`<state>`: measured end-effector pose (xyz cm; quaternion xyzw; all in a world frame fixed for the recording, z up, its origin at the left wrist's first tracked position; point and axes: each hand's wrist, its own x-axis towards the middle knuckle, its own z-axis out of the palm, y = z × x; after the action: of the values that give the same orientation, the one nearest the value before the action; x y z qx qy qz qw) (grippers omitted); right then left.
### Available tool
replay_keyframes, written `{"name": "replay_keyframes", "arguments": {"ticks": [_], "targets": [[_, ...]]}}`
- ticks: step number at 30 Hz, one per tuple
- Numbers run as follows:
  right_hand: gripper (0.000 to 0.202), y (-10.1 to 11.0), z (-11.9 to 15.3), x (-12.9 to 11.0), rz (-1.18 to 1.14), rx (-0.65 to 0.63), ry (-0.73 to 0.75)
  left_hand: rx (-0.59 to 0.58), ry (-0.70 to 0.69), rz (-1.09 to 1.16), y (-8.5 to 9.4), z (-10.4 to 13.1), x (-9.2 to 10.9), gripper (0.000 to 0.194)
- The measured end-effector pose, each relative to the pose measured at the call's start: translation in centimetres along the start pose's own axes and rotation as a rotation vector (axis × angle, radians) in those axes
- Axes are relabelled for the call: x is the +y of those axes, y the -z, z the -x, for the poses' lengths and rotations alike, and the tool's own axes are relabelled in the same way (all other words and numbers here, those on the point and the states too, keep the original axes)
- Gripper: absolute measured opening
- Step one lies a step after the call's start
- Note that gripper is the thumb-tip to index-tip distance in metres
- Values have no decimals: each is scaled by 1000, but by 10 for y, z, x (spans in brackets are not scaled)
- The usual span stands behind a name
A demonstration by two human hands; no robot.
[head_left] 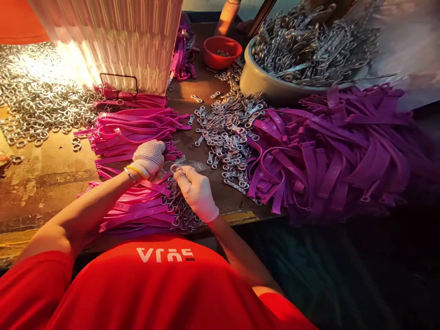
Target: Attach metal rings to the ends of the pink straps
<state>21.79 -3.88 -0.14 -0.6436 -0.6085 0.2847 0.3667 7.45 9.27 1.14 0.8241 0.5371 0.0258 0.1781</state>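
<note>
Rnd mtl ring (174, 167), R fingers (182, 180)

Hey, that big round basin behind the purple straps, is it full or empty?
Full: silver metal links heap well above the rim of the basin.

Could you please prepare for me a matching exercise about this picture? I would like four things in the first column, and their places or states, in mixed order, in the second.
First column
1. Left hand
2. Right hand
3. Red bowl
4. Large tub

Second column
A. Heaped with metal pieces
B. Over the pink straps
C. Between the ribbed sheet and another container
D. With a small metal ring at its fingertips

Right pairs: 1-B, 2-D, 3-C, 4-A
</note>
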Motion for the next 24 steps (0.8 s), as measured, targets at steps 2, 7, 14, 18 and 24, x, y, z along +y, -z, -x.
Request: {"name": "replay_keyframes", "arguments": {"ticks": [2, 7, 14, 18, 24], "targets": [[35, -1, 3, 4, -58, -4, -34, -22, 12, -55, -8, -6, 7, 30], [35, 0, 3, 10, -120, 4, -18, 19, 15, -49, -8, 5, 2, 41], [34, 0, -3, -6, 19, -40, 337, -18, 98, 702, 26, 77, -22, 32], [35, -8, 0, -32, 239, -176, 394, -137, 301, 1106, 30, 124, -14, 35], [28, -19, 16, -52, 671, -236, 480, -71, 214, 1086, 14, 150, -10, 32]]}}
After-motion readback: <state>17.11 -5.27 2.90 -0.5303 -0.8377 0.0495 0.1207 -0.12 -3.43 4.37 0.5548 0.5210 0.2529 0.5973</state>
